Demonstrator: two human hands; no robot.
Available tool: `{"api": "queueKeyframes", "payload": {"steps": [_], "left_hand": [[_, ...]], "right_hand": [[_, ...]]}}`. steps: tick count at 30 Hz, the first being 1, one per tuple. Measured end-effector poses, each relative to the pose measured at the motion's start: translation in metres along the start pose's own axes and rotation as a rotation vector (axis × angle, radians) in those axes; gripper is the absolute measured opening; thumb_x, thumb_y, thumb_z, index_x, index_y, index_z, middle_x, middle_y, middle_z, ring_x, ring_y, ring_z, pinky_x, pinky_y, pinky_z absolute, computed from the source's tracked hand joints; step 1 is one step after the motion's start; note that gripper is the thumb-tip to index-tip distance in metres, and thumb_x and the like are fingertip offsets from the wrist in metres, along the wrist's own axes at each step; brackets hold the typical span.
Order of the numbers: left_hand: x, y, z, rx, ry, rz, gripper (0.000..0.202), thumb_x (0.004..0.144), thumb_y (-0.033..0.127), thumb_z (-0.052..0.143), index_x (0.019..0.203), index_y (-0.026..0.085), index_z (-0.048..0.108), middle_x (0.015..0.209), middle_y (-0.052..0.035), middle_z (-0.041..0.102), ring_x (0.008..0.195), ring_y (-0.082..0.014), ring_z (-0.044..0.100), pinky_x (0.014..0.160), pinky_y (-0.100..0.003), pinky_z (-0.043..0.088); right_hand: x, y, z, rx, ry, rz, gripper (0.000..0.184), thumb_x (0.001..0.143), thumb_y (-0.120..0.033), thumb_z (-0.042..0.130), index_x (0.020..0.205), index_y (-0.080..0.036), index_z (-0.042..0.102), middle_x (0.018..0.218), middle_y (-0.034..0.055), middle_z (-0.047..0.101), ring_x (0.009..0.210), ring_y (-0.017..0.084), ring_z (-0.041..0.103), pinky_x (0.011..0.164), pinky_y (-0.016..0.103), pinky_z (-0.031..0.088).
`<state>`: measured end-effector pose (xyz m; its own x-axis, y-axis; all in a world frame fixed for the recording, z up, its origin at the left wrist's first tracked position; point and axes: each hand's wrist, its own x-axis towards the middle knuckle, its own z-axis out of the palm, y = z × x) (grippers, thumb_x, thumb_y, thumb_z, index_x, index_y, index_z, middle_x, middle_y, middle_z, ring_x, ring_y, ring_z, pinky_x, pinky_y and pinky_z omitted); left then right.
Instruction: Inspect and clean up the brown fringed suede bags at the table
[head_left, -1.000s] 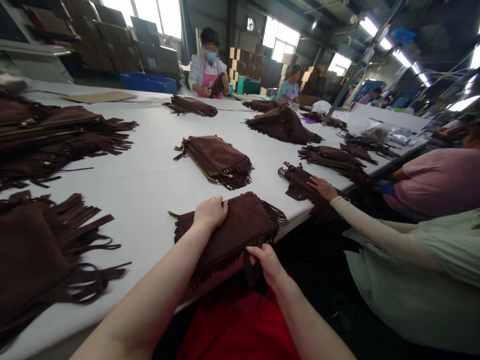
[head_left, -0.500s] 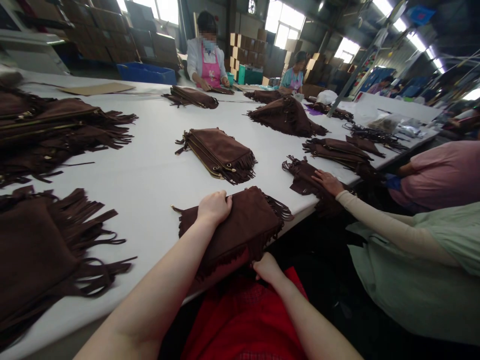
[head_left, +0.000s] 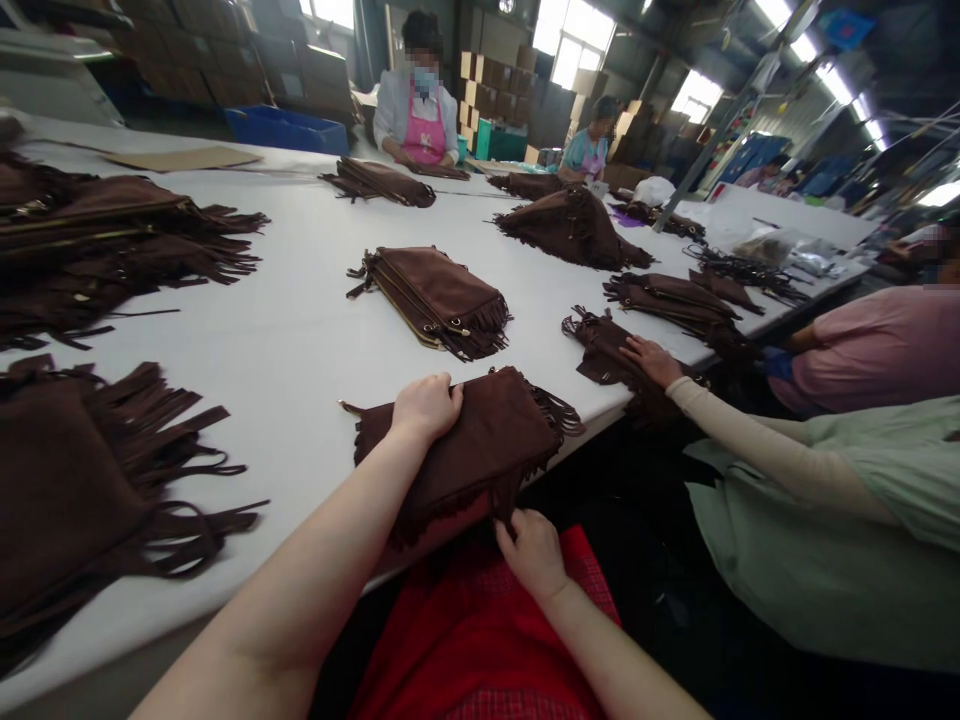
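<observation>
A dark brown fringed bag (head_left: 480, 430) lies flat at the table's front edge, its near side overhanging slightly. My left hand (head_left: 426, 408) is closed at the bag's far edge, with the curled fingertips hidden behind it. Below the near edge, my right hand (head_left: 531, 548) pinches strands of the bag's fringe (head_left: 507, 497) and draws them downward. Just beyond lies a small stack of brown zippered pouches (head_left: 442, 295) with gold zips and rings.
The white table (head_left: 285, 400) carries more brown bags, with a large fringed bag (head_left: 60, 490) at left and a pile (head_left: 97, 240) behind it. A co-worker's hand (head_left: 652, 362) rests on a brown bag at right. Another person (head_left: 424, 130) works across the table.
My right hand has shifted slightly left, still gripping the fringe. My left hand stays on the bag. The whole view has tilted a little.
</observation>
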<state>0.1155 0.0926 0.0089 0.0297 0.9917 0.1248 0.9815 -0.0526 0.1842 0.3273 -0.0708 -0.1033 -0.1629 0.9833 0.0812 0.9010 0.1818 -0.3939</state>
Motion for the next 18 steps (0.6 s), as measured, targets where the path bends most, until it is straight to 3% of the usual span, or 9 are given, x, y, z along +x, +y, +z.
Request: {"api": "queueKeyframes", "payload": {"steps": [2, 4, 6, 8, 9, 11, 14, 16, 18], "left_hand": [[0.0, 0.0, 0.0, -0.006, 0.001, 0.002, 0.045, 0.094, 0.046, 0.028, 0.097, 0.018, 0.063, 0.097, -0.012, 0.07, 0.089, -0.0284, 0.065, 0.074, -0.038, 0.048], [0.0, 0.0, 0.0, -0.008, 0.0, -0.011, 0.044, 0.094, 0.045, 0.028, 0.098, 0.018, 0.063, 0.097, -0.0121, 0.07, 0.09, -0.0282, 0.065, 0.074, -0.038, 0.048], [0.0, 0.0, 0.0, -0.015, -0.009, -0.026, 0.044, 0.094, 0.045, 0.028, 0.099, 0.018, 0.063, 0.098, -0.0123, 0.07, 0.091, -0.028, 0.065, 0.076, -0.038, 0.048], [0.0, 0.001, -0.001, -0.03, -0.029, -0.035, 0.045, 0.094, 0.045, 0.028, 0.102, 0.018, 0.063, 0.101, -0.0126, 0.069, 0.094, -0.028, 0.065, 0.079, -0.038, 0.047], [0.0, 0.001, -0.001, -0.038, -0.039, -0.038, 0.045, 0.094, 0.045, 0.028, 0.103, 0.018, 0.063, 0.103, -0.0129, 0.069, 0.096, -0.028, 0.064, 0.08, -0.038, 0.047], [0.0, 0.002, -0.002, -0.047, -0.055, -0.048, 0.046, 0.094, 0.045, 0.028, 0.106, 0.018, 0.063, 0.106, -0.0134, 0.069, 0.099, -0.0281, 0.063, 0.083, -0.038, 0.047], [0.0, 0.001, -0.001, -0.03, -0.053, -0.049, 0.045, 0.094, 0.045, 0.028, 0.105, 0.018, 0.063, 0.105, -0.0132, 0.069, 0.098, -0.0283, 0.064, 0.082, -0.039, 0.047], [0.0, 0.001, -0.001, -0.01, -0.034, -0.034, 0.045, 0.094, 0.045, 0.028, 0.102, 0.019, 0.063, 0.102, -0.0126, 0.069, 0.094, -0.0286, 0.065, 0.079, -0.039, 0.047], [0.0, 0.0, 0.0, 0.004, -0.014, -0.02, 0.044, 0.094, 0.045, 0.028, 0.099, 0.019, 0.063, 0.099, -0.0123, 0.07, 0.091, -0.0286, 0.065, 0.076, -0.038, 0.047]], "right_hand": [[-0.009, -0.003, 0.009, -0.022, -0.083, -0.031, 0.019, 0.089, -0.026, 0.05, 0.085, -0.016, 0.066, 0.078, 0.0095, 0.069, 0.084, 0.023, 0.064, 0.08, 0.03, 0.043], [-0.023, 0.0, 0.022, 0.005, -0.279, -0.006, 0.02, 0.083, -0.03, 0.06, 0.093, -0.014, 0.067, 0.084, 0.0121, 0.07, 0.089, 0.027, 0.065, 0.082, 0.034, 0.045], [-0.036, 0.009, 0.034, 0.123, -0.529, 0.075, 0.034, 0.073, -0.031, 0.07, 0.103, -0.014, 0.067, 0.084, 0.0116, 0.072, 0.083, 0.028, 0.067, 0.076, 0.034, 0.049], [-0.04, 0.021, 0.038, 0.333, -0.61, 0.176, 0.039, 0.072, -0.026, 0.069, 0.109, -0.015, 0.065, 0.081, 0.0079, 0.073, 0.076, 0.025, 0.068, 0.072, 0.032, 0.051], [-0.037, 0.026, 0.035, 0.438, -0.534, 0.22, 0.036, 0.075, -0.025, 0.065, 0.11, -0.016, 0.064, 0.082, 0.0068, 0.073, 0.077, 0.023, 0.069, 0.074, 0.032, 0.051], [-0.022, 0.034, 0.021, 0.577, -0.22, 0.27, 0.031, 0.081, -0.025, 0.057, 0.11, -0.017, 0.062, 0.093, 0.0088, 0.073, 0.088, 0.022, 0.068, 0.082, 0.033, 0.052], [0.013, 0.032, -0.01, 0.687, 0.172, 0.222, 0.037, 0.08, -0.031, 0.058, 0.114, -0.017, 0.059, 0.117, 0.0136, 0.065, 0.109, 0.025, 0.061, 0.095, 0.037, 0.048], [0.033, 0.023, -0.027, 0.783, 0.206, 0.176, 0.043, 0.078, -0.034, 0.062, 0.116, -0.017, 0.057, 0.116, 0.0129, 0.065, 0.109, 0.026, 0.061, 0.095, 0.037, 0.048], [0.047, 0.01, -0.036, 0.886, 0.108, 0.185, 0.041, 0.076, -0.039, 0.065, 0.11, -0.017, 0.059, 0.099, 0.0101, 0.069, 0.095, 0.025, 0.065, 0.085, 0.035, 0.052]]}}
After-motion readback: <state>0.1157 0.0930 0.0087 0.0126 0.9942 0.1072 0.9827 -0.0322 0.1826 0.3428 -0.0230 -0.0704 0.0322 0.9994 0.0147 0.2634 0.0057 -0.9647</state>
